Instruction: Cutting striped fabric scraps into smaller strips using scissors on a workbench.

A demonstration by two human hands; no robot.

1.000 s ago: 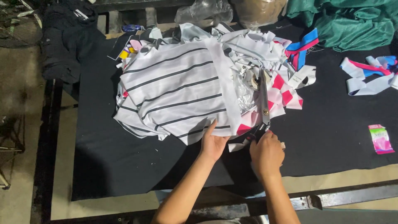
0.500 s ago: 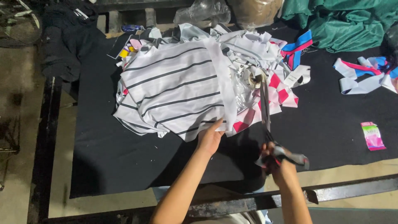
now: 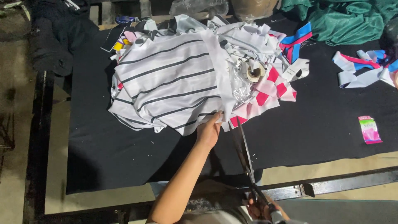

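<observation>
My left hand (image 3: 208, 132) presses flat on the near edge of the striped white fabric stack (image 3: 170, 87) on the black-covered table (image 3: 103, 149); my right hand (image 3: 262, 206) grips long scissors (image 3: 245, 155) by the handles

The cloth looks light, limp and slippery, likely to slide layer on layer, so I pin it beside the blades; pink-checked scraps (image 3: 269, 93) and a tape roll (image 3: 256, 71) lie alongside
</observation>
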